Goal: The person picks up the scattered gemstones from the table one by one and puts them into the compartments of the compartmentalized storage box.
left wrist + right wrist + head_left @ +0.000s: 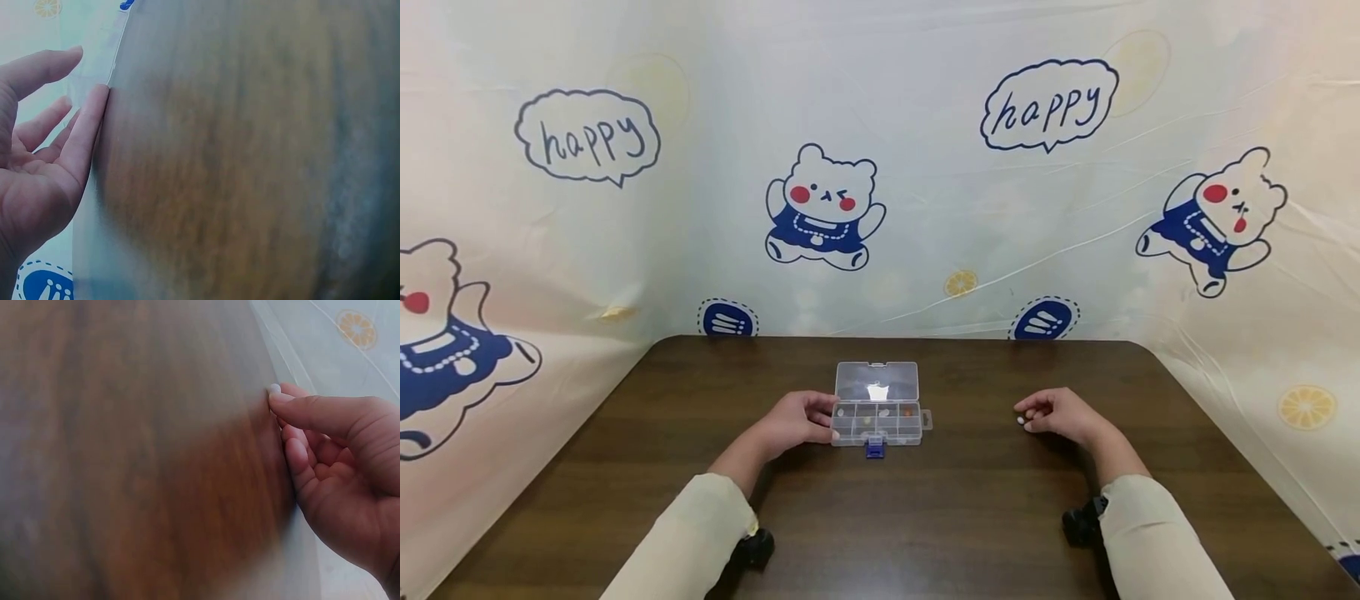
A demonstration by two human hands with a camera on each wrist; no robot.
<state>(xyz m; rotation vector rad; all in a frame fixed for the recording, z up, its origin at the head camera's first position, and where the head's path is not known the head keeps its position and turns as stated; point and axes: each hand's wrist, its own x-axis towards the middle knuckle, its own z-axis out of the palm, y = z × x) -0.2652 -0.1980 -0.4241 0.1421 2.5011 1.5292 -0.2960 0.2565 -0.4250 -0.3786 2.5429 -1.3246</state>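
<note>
In the head view, a clear plastic pill box (pixel 910 431) lies on the table with its lid (pixel 857 381) raised at the back. Its small compartments hold a few tiny pieces: whitish ones, a yellowish one and an orange one (pixel 907 412). My left hand (pixel 796 417) holds the box at its left end, thumb by the near corner and fingers by the far one. Well to the right of the box, my right hand (pixel 1060 414) pinches a small white pill (pixel 275 389) between thumb and forefinger, low over the tabletop.
A blue latch (pixel 875 447) juts from the box's front, and a clear hanging tab (pixel 927 419) from its right end. The dark brown table (pixel 970 517) meets a printed cloth (pixel 925 208) at its back and sides. Black wrist devices (pixel 1082 523) sit below both forearms.
</note>
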